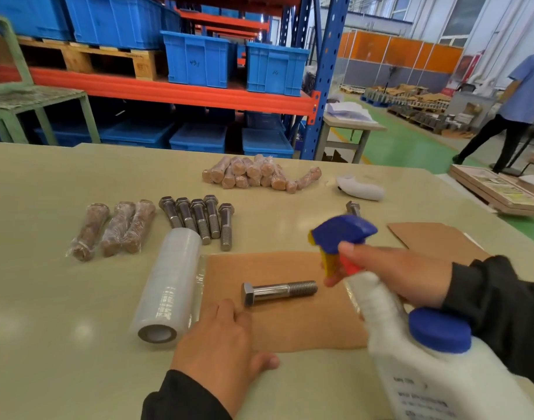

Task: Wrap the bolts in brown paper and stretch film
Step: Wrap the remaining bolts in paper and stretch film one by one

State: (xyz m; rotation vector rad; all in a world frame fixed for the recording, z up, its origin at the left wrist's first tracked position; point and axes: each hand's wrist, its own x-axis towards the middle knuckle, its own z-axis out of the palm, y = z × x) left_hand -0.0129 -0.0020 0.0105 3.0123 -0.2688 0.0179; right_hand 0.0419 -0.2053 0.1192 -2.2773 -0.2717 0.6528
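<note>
One steel bolt lies across a sheet of brown paper on the table. My left hand rests flat on the paper's near left corner. My right hand grips the neck of a white spray bottle with a blue trigger head, nozzle turned toward the bolt. A roll of stretch film lies just left of the paper. Several bare bolts lie side by side behind it. Three wrapped bolts lie at the left.
A pile of wrapped bolts lies at the table's far side, with a white object to its right. A spare brown sheet and a lone bolt are at the right. Blue crates fill shelving behind; a person walks at the far right.
</note>
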